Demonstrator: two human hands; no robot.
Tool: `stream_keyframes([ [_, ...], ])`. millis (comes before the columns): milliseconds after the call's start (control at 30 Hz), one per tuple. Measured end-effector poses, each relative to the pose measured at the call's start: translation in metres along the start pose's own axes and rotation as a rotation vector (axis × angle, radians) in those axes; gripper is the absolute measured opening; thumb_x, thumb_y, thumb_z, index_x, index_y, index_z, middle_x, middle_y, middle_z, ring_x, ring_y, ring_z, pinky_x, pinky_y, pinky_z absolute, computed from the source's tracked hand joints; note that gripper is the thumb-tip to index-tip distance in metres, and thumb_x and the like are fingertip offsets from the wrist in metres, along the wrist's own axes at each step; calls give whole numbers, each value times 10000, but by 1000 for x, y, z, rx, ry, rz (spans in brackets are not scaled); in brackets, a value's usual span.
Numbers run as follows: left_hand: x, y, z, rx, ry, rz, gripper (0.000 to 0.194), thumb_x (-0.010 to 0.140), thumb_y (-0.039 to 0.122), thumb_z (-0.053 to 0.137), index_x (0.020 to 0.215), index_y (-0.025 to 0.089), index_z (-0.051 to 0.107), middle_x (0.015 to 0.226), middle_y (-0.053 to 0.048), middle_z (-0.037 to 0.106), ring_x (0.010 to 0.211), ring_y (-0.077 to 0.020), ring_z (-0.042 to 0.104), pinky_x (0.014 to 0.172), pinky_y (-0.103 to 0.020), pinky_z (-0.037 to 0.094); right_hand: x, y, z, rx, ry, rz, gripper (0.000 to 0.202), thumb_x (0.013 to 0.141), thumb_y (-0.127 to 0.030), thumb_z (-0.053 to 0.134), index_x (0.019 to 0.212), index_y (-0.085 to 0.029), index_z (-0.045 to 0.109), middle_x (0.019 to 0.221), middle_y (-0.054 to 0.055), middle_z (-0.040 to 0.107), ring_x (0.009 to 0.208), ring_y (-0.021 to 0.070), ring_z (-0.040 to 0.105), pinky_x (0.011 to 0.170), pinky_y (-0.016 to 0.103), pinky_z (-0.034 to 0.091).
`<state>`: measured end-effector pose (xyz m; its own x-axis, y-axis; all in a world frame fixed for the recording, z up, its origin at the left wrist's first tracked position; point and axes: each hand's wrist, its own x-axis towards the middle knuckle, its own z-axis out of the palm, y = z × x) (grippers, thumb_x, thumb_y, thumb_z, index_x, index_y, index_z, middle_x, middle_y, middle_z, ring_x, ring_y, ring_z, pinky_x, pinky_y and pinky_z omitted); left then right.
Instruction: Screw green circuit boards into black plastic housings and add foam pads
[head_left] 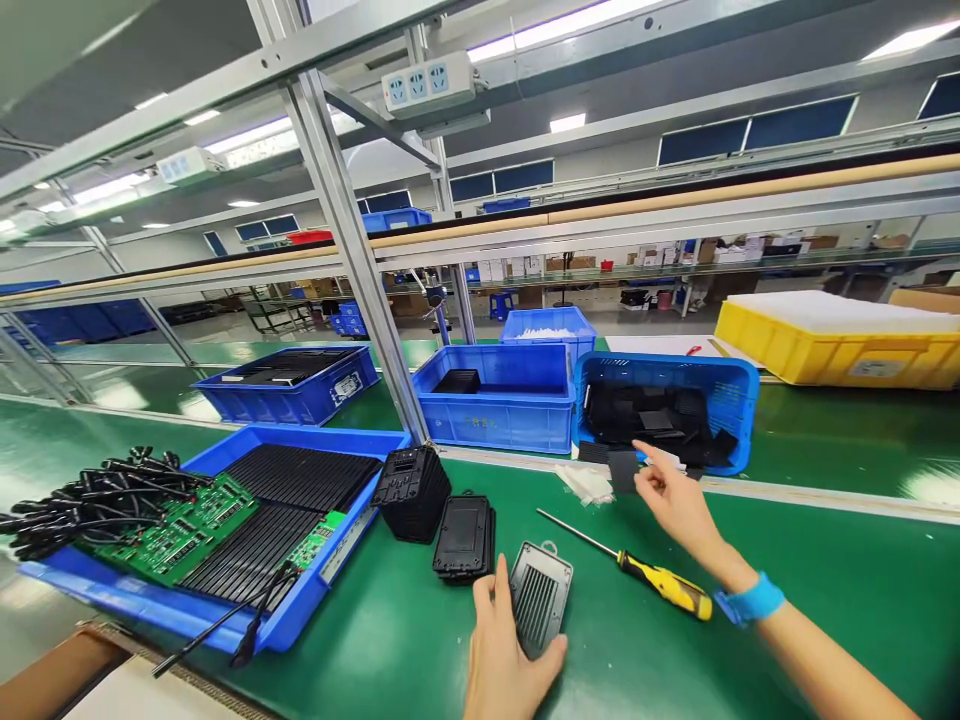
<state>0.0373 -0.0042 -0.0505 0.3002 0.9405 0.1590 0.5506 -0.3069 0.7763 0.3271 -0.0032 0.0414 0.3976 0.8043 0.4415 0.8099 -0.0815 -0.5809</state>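
My left hand (511,650) is closed around the lower part of a grey metal housing with fins (541,592), its fingers along the left side and the thumb at the lower right. The housing lies on the green bench. My right hand (679,508) pinches a thin black square pad (622,470) in front of the blue basket (742,420). A yellow-and-black screwdriver (664,585) lies between my hands. Left of the housing are stacked black plastic covers (463,538) and a taller black stack (411,495). White strips (585,484) lie near the pad.
At left, a blue tray (300,625) holds black finned parts, green circuit boards (180,535) and black cables (112,495). Blue bins (495,420) line the back, near a metal post (352,220). A yellow bin (840,350) stands at far right.
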Motion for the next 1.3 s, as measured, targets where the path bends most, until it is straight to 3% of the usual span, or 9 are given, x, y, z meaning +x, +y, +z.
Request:
stream_keyframes([
  [133, 4, 6, -2, -644, 1, -102, 673, 762, 554, 625, 1241, 82, 594, 1107, -135, 592, 1126, -275, 589, 1000, -358, 461, -47, -54, 15, 377, -183, -38, 466, 873, -477, 464, 1227, -174, 491, 683, -21, 580, 635, 156, 578, 583, 266, 472],
  [267, -2, 11, 1, -1020, -127, -254, 549, 739, 665, 678, 969, 167, 674, 786, -30, 643, 741, -188, 632, 649, -280, 524, -66, -80, 20, 568, -244, 4, 422, 848, -513, 552, 1117, -195, 483, 606, -62, 518, 558, 128, 514, 534, 247, 419],
  [333, -5, 9, 3, -1099, -78, -257, 489, 723, 623, 730, 899, 172, 665, 715, -2, 631, 644, -140, 590, 588, -233, 480, -66, -83, 18, 619, -228, 23, 427, 837, -517, 572, 1104, -198, 471, 594, -73, 490, 536, 116, 459, 513, 239, 376],
  [467, -8, 4, 6, -1136, 104, -248, 540, 697, 597, 767, 1027, 182, 665, 764, -22, 680, 665, -156, 636, 613, -240, 492, -68, -84, 21, 631, -250, 11, 380, 842, -476, 577, 1091, -203, 487, 620, -68, 491, 551, 110, 410, 526, 242, 332],
  [600, -8, 3, 1, -1046, 152, -280, 646, 674, 649, 750, 1095, 161, 711, 1092, -130, 726, 1071, -292, 646, 904, -338, 515, -84, -89, 34, 430, -423, -106, 245, 860, -357, 529, 1056, -212, 548, 652, -53, 532, 526, 110, 389, 526, 256, 312],
  [667, -7, 5, -3, -1041, 131, -259, 648, 698, 662, 722, 1089, 147, 727, 1172, -148, 712, 1147, -315, 614, 978, -359, 485, -90, -91, 41, 344, -428, -163, 212, 860, -309, 518, 1045, -219, 567, 693, -36, 562, 548, 122, 419, 556, 266, 350],
  [833, -9, 10, -12, -1138, 88, -245, 617, 710, 591, 760, 1130, 142, 707, 1097, -144, 744, 992, -291, 690, 857, -346, 553, -92, -90, 52, 294, -312, -275, 190, 848, -309, 574, 1016, -231, 620, 962, 54, 568, 727, 171, 501, 628, 295, 422],
  [1133, -9, 9, -9, -1323, 121, -311, 554, 679, 608, 776, 1028, 178, 737, 1031, -99, 755, 1011, -273, 673, 899, -339, 532, -90, -82, 72, 452, -294, -253, 184, 877, -383, 621, 1011, -257, 636, 915, 27, 541, 706, 161, 465, 611, 284, 396],
  [1300, -12, 16, -8, -1254, 198, -202, 479, 675, 471, 829, 1025, 161, 724, 1027, -121, 754, 965, -263, 689, 859, -323, 544, -89, -83, 80, 429, -328, -173, 198, 849, -381, 623, 991, -249, 668, 876, 23, 521, 692, 170, 439, 635, 305, 393],
])
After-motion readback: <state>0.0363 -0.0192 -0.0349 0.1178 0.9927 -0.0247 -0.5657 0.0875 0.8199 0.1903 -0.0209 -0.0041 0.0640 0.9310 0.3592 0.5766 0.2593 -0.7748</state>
